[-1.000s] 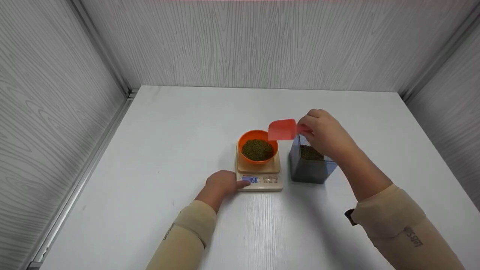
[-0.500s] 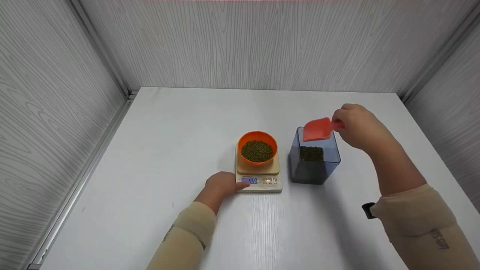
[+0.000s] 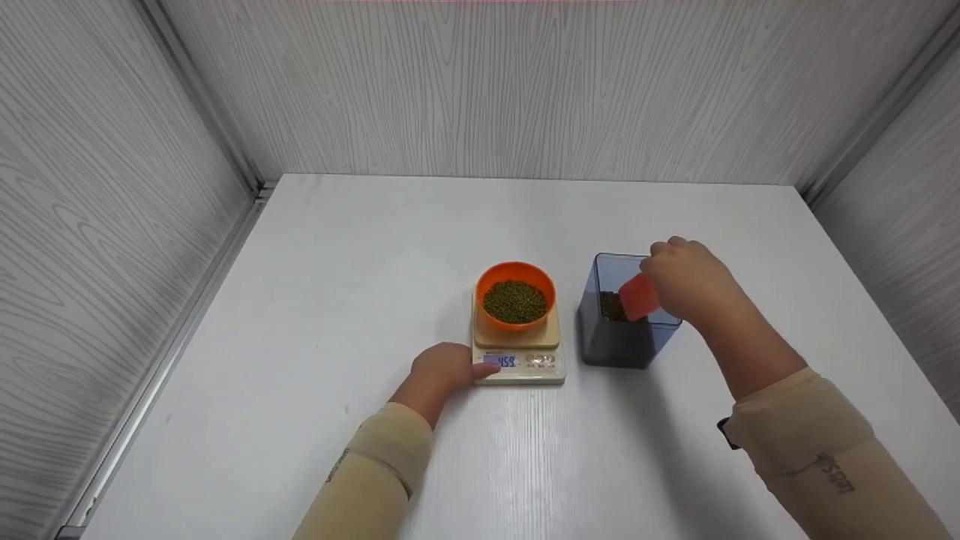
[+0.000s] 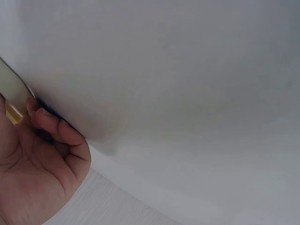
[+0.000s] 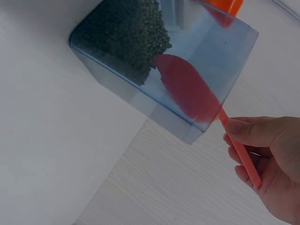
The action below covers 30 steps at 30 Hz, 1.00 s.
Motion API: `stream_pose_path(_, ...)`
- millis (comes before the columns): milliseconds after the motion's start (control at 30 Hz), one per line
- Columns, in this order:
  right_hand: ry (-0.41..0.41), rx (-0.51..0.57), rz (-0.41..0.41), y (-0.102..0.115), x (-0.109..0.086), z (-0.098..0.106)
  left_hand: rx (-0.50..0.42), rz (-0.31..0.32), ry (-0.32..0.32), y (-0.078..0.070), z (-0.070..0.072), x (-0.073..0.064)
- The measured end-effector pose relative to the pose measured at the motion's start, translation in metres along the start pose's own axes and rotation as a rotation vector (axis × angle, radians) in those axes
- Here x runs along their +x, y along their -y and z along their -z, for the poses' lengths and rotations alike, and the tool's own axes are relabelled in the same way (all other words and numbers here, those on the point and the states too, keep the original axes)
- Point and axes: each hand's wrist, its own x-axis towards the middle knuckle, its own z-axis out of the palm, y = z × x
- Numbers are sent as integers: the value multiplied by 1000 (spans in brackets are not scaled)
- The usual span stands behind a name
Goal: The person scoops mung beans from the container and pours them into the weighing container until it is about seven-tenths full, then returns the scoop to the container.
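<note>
My right hand [image 3: 690, 281] grips the handle of a red scoop [image 3: 639, 297]. The scoop tilts down inside a clear bluish container [image 3: 626, 349]; its tip reaches the small green beans, likely mung beans [image 5: 136, 37], in the right wrist view. My left hand [image 3: 444, 369] holds the left front edge of a kitchen scale [image 3: 525, 375], thumb on top beside the display, which reads about 459. In the left wrist view its fingers [image 4: 70, 133] curl at the scale's side. On the scale sits an orange bowl [image 3: 499, 271] partly filled with the same green beans.
The scale and container stand side by side on a white table [image 3: 360, 247], with a narrow gap between them. Grey wood-grain panels [image 3: 525, 90] rise behind the table and at both sides.
My right hand carried the scoop from beside the bowl rightward over the container, then lowered it inside. The scale reading rose slightly, from about 458 to 459. My left hand stayed put.
</note>
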Motion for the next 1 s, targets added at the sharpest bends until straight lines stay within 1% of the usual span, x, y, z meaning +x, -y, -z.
stream_pose_path(167,-8,-113,100,3,3,-11,-8,3,-1,0,0,0)
stream_pose_path(267,-17,-133,139,3,4,-16,1,-4,-1,0,0,1)
stream_pose_path(400,-17,-124,193,0,4,-21,23,1,12,-1,0,2)
stream_pose_path(500,3,-55,206,-2,4,-23,31,15,21,-1,0,1)
stream_pose_path(667,48,84,175,-4,3,-23,30,20,23,-1,0,1)
stream_pose_path(800,87,140,151,-4,3,-22,29,13,23,-1,1,0)
stream_pose_path(1000,107,234,123,-2,4,-24,36,10,23,-2,1,1)
